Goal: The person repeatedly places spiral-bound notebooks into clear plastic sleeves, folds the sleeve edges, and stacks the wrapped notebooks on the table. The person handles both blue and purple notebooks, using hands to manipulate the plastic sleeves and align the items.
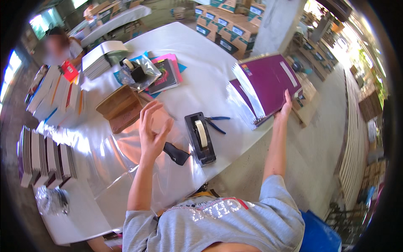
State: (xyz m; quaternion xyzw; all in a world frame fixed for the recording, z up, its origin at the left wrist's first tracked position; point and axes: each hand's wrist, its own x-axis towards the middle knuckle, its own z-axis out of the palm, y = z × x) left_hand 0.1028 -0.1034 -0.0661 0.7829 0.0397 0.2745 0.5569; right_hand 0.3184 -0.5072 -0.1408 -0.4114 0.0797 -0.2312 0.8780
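Note:
My right hand (285, 108) grips the near right edge of a thick purple spiral notebook (268, 80), its thumb side on the cover. The notebook lies tilted over another purple notebook (244, 98) at the table's right edge, with clear plastic around the lower one. My left hand (153, 130) is raised over the table, fingers apart and holding nothing. Beneath and beside it are a black pouch-like object (176, 154) and a black tape dispenser (200, 138) with a pale roll. Blue-handled pliers (217, 122) lie just right of the dispenser.
A brown wooden holder (121, 110) stands left of my left hand. Behind it are colourful notebooks (164, 75) and plastic-wrapped items. Stacks of notebooks (46, 155) line the left side. A person (63, 48) is at the far left; cartons (226, 29) are stacked beyond the table.

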